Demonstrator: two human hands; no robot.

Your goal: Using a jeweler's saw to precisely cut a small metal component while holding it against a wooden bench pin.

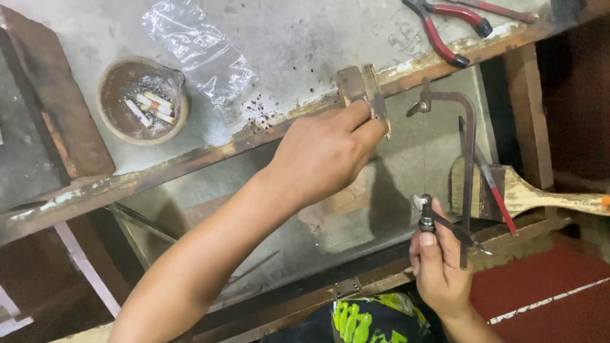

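My left hand point(327, 152) reaches across to a small wooden bench pin point(359, 86) jutting from the edge of the workbench point(286, 44), its fingers pinched around something small at the pin's tip; the piece itself is hidden. My right hand point(438, 260) grips the handle end of a dark metal jeweller's saw frame point(467, 146), which stands upright just right of the pin, its thin blade point(424, 152) running vertically beside my left fingers.
A round clay dish point(143, 98) with cigarette butts sits on the bench at left, next to a crumpled clear plastic bag point(197, 47). Red-handled pliers point(445, 25) lie at the top right. A wooden-handled brush point(527, 194) rests in the tray below the bench.
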